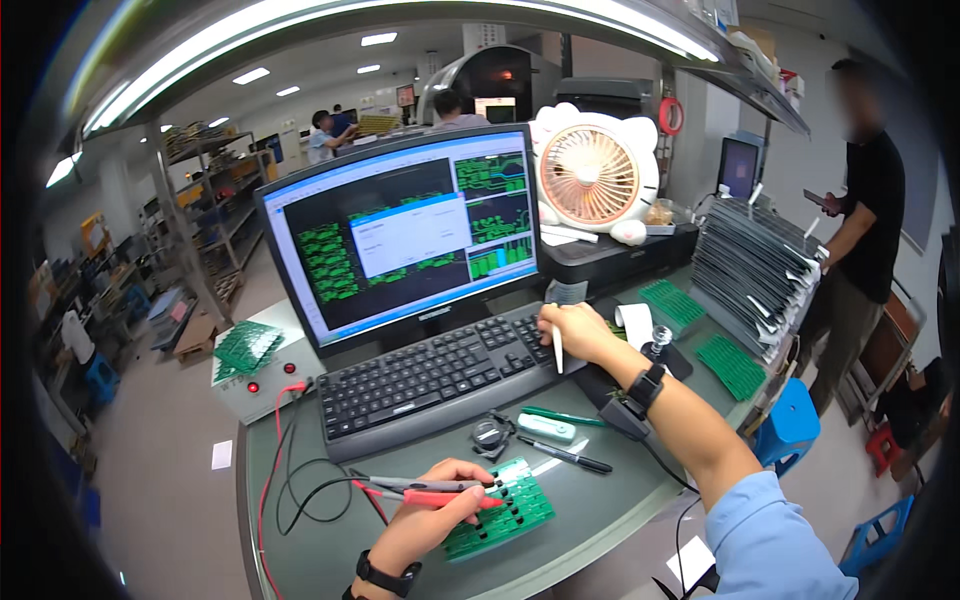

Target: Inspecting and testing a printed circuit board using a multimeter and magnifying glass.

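My left hand (pixel 422 522) is closed around a red test probe (pixel 440 498) and a grey-black test probe (pixel 420 484), held side by side. Their tips reach the black components on a green circuit board (pixel 532 498) lying on the bench; exact contact is too small to tell. My right hand (pixel 582 330) rests at the right end of the black keyboard (pixel 420 375), fingers curled, with a slim white stick (pixel 558 350) pointing down from it. Behind the keyboard, the monitor (pixel 400 225) displays a green board layout and a pale dialog box.
Near the board lie a marker (pixel 565 455), a pale green small device (pixel 546 428) and a coiled black item (pixel 490 436). Probe leads run to a white box (pixel 262 370). At right are green boards (pixel 730 367), a tall stack (pixel 750 270), a fan (pixel 590 175) and a standing person (pixel 865 220).
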Available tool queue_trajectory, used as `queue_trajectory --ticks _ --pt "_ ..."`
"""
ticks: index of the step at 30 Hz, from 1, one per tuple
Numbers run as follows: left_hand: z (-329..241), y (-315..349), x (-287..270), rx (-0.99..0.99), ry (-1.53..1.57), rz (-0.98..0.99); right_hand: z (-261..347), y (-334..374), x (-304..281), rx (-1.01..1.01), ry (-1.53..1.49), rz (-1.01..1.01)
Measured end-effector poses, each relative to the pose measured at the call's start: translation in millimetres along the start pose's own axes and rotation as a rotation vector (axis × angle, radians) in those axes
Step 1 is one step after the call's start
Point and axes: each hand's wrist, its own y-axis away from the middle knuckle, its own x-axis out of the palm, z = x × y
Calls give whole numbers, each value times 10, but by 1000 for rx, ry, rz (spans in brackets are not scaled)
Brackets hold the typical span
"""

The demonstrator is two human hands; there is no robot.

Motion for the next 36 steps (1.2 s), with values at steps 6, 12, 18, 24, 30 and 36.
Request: queue_trajectory --ticks 6,12,18,24,30,36 --pt "34 38 -87 53 100 -18 236 66 -169 288 207 -188" --pt "35 -106 -333 298 78 -318 263 214 -314 343 235 -42" --pt "225 -238 -684 306 -376 -527 1190 541 -469 -53 -108 147" --pt "257 -313 -668 402 -573 -527 1831 1019 -313 -549 -141 322" --pt "333 -337 -762 353 -567 -473 1918 1031 -155 -614 -117 421" --pt "390 -344 -825 332 -571 -481 2168 1002 37 -762 -75 299"
